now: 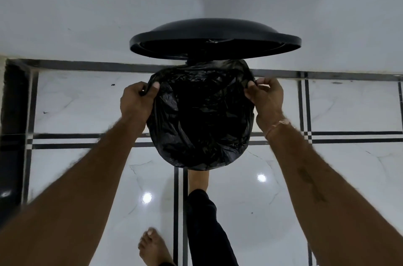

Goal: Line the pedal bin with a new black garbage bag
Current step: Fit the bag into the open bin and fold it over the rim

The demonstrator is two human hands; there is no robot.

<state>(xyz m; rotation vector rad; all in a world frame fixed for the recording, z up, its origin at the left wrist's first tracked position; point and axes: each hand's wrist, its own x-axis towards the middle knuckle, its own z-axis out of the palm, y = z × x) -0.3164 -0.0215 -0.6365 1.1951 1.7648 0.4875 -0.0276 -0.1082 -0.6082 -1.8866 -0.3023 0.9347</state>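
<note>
Pinching bag edge both sides: my left hand (139, 100) clenched on left fold, my right hand (265, 96) gripping right fold. Black garbage bag (200, 117) sits between hands, mouth stretched over pedal bin, whose body is hidden beneath. Both hands equally near rim. Lid (214, 38) stands open beyond; my foot (198, 178) at bin's base, probably on pedal.

Both forearms are bare and hairy, with no sleeves in view. The right wrist wears a thin, pale pink thread band (280, 124) tied around it. A dark, elongated tattoo marking (310, 185) runs along the inner right forearm; its design is too blurred to read. One leg is covered by a black cloth trouser leg (207, 226), and both feet are bare, without shoes or socks.
</note>
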